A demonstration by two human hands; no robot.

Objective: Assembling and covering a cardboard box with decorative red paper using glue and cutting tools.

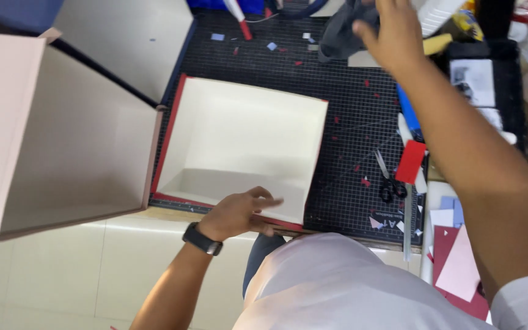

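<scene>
Red box (239, 140): one, open, on tabletop (349, 116); left hand (239, 211) grips its near wall. Right hand (392, 30) open, raised near grey cloth (340, 30). One scissors (389, 180).

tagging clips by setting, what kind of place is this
Most likely a craft or box-making workbench. A black gridded cutting mat covers the table, strewn with paper scraps, with scissors lying on it. The left hand holds the rim of an open red box with a cream lining; the right hand reaches towards the far clutter.
</scene>
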